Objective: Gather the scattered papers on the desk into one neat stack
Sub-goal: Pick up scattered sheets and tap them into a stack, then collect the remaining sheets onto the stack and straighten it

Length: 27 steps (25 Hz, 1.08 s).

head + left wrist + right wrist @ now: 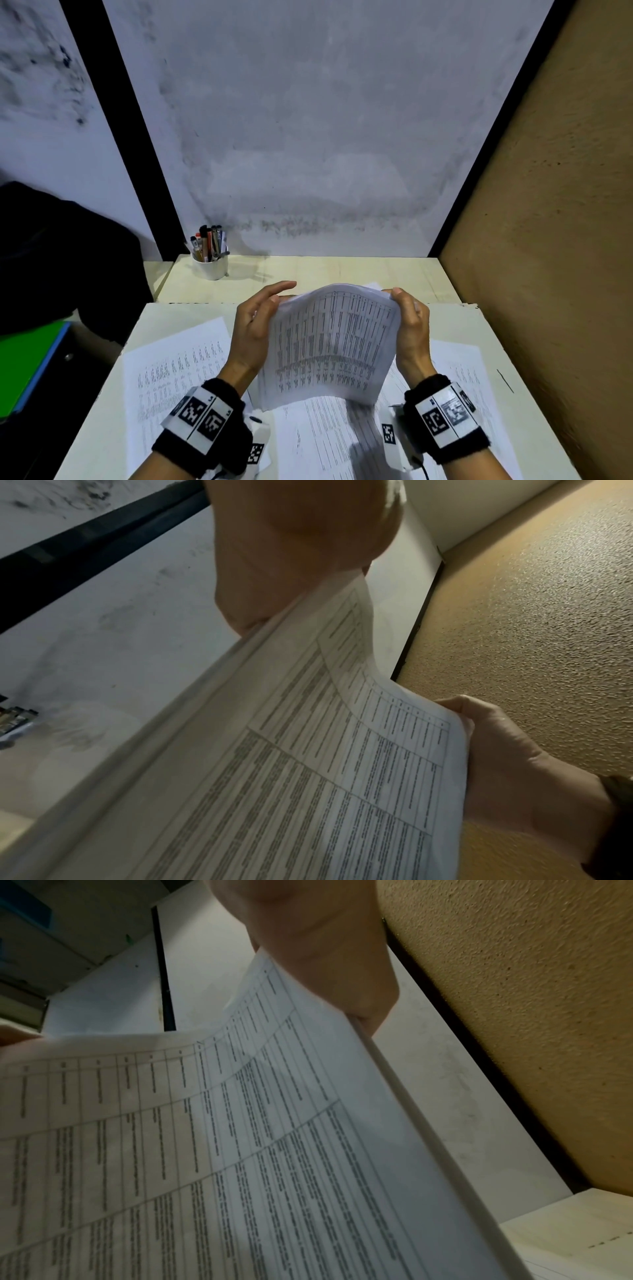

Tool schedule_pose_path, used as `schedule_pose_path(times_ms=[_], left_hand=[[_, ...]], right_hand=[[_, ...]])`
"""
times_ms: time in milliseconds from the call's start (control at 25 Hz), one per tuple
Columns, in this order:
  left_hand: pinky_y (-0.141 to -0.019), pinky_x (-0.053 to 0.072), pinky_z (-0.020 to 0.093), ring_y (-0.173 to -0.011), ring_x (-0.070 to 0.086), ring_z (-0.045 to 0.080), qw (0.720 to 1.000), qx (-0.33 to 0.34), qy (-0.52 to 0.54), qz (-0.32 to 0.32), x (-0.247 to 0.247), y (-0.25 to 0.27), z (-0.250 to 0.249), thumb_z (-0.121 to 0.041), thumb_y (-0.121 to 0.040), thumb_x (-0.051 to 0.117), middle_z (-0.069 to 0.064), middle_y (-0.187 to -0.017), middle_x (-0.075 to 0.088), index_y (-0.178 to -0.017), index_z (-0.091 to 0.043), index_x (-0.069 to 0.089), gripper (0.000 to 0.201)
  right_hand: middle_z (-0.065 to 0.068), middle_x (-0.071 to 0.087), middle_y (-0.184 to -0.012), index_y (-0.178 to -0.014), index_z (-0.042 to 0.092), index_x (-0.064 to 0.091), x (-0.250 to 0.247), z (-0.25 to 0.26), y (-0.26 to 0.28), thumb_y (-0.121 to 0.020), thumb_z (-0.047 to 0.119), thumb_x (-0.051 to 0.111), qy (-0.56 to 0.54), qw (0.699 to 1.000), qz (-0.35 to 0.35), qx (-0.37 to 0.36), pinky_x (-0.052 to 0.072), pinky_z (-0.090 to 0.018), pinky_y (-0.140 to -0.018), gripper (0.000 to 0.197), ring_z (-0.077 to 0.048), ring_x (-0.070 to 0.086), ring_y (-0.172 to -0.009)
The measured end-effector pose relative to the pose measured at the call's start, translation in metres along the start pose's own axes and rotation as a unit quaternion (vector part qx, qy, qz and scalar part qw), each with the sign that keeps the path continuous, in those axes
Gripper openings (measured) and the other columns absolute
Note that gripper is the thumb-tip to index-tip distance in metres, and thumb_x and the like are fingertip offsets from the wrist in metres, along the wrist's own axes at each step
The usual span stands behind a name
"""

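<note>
Both hands, left hand [251, 329] and right hand [411, 325], clasp a bowed sheaf of papers [330, 346] by its side edges above the counter [359, 274], likely squaring it, while loose sheets [174, 373] lie scattered beneath.

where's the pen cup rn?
Head view: the white cup of pens stands at the pale wooden desk's far-left corner against the wall, beyond the left hand.
</note>
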<state>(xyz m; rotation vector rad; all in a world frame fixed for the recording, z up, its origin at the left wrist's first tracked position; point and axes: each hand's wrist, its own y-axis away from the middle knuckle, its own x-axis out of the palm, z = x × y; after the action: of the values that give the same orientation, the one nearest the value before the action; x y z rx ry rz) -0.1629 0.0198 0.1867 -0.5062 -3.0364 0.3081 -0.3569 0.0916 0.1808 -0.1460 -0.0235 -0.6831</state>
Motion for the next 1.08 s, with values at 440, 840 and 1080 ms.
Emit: schedule_pose_path(times_ms=[440,840,1080], left_hand=[[-0.071,0.056,0.018,-0.085,0.067,0.000,0.998,-0.027,-0.008,0.060,-0.005,0.005,0.009,-0.047,-0.067,0.070,-0.018,-0.087,0.074,-0.096,-0.039,0.064,0.030],[-0.091,0.054,0.035,-0.096,0.067,0.009,0.967,-0.227,-0.056,0.103,-0.016,0.030,0.070,-0.028,-0.077,0.069,0.002,-0.110,0.068,-0.103,-0.023,0.061,0.027],[-0.097,0.046,0.046,-0.116,0.053,0.036,0.884,-0.363,-0.291,-0.036,-0.116,0.069,0.169,-0.018,-0.074,0.070,0.011,-0.139,0.041,-0.136,-0.015,0.037,0.070]], right_hand=[[0.015,0.071,-0.077,-0.093,0.023,0.063,-0.011,-0.010,0.004,-0.061,0.047,0.071,0.020,0.995,0.093,-0.007,0.055,-0.020,-0.064,0.040,-0.001,0.065,-0.071],[0.002,0.070,-0.093,-0.095,0.018,0.063,-0.031,-0.066,0.030,-0.084,0.006,0.062,0.122,0.963,0.167,0.170,0.053,-0.016,-0.067,0.016,-0.014,0.068,-0.088],[-0.012,0.056,-0.071,-0.078,-0.002,0.054,-0.036,-0.074,0.022,-0.085,0.007,0.062,0.236,0.960,0.026,0.149,0.038,-0.025,-0.044,0.013,-0.022,0.049,-0.065]])
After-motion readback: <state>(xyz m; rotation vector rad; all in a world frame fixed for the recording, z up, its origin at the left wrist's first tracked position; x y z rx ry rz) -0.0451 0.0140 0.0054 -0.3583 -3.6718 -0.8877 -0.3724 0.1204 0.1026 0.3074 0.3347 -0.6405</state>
